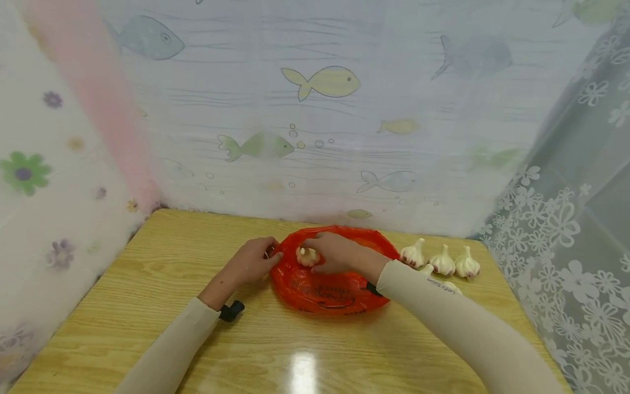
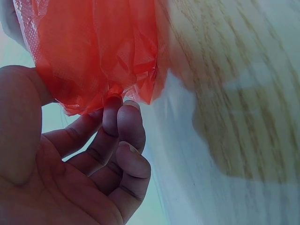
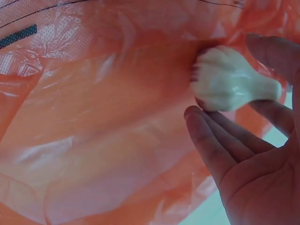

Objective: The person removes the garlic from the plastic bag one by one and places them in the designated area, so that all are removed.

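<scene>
A red plastic bag (image 1: 315, 293) lies spread open on the table, with dark printing on its near side. At its left edge my left hand (image 1: 250, 261) holds the rim; in the left wrist view the thumb lies behind the red plastic (image 2: 93, 51) and curled fingers (image 2: 112, 115) pinch its gathered edge. My right hand (image 1: 337, 253) reaches over the bag's opening. Beside its fingers is a white garlic bulb (image 1: 308, 256) with purple streaks. In the right wrist view, straight, spread fingers (image 3: 211, 140) lie around the garlic bulb (image 3: 225, 82), the thumb apart from it.
Several more garlic bulbs (image 1: 443, 262) stand on the table right of the bag, some partly hidden by the right sleeve (image 1: 443, 306). The wooden table (image 1: 162, 262) meets a fish-patterned curtain (image 1: 315, 137) at the back. Curtains also hang at both sides.
</scene>
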`<state>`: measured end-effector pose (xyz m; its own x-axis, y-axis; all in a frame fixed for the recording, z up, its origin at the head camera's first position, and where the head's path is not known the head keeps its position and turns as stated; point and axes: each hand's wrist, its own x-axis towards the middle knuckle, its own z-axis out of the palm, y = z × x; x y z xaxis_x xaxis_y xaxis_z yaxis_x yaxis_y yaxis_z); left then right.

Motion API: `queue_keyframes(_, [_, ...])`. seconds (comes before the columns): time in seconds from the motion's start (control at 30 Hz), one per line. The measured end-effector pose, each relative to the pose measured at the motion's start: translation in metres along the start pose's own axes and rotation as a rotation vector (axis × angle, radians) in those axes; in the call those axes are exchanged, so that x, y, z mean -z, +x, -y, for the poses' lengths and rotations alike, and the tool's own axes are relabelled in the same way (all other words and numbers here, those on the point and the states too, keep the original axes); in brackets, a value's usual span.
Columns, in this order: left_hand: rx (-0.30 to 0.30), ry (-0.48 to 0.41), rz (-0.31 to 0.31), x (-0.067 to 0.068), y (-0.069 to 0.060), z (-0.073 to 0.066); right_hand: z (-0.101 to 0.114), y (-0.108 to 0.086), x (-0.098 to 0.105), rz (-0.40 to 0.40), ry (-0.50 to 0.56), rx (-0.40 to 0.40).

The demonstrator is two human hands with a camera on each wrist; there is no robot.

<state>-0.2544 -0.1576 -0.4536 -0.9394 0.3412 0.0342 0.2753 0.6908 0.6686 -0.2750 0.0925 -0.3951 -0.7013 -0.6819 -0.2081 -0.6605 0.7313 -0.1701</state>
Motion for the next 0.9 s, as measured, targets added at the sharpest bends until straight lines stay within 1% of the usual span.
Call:
queue_keyframes(0.17, [0.004,-0.019,0.002,0.000,0.000,0.000,0.002,0.006,-0.006,0.002,-0.011,-0.016])
queue_keyframes(0.43, [-0.022,0.009,-0.010,0.001,-0.001,0.000,0.004,0.014,-0.012,-0.016,0.002,-0.024])
queue_keyframes(0.63, [-0.022,0.005,-0.011,0.000,-0.001,-0.001,0.005,0.021,-0.019,-0.036,0.025,-0.041])
queue_keyframes(0.9, [-0.026,-0.006,-0.017,0.002,-0.002,-0.002,0.007,0.022,-0.018,-0.043,0.004,-0.030])
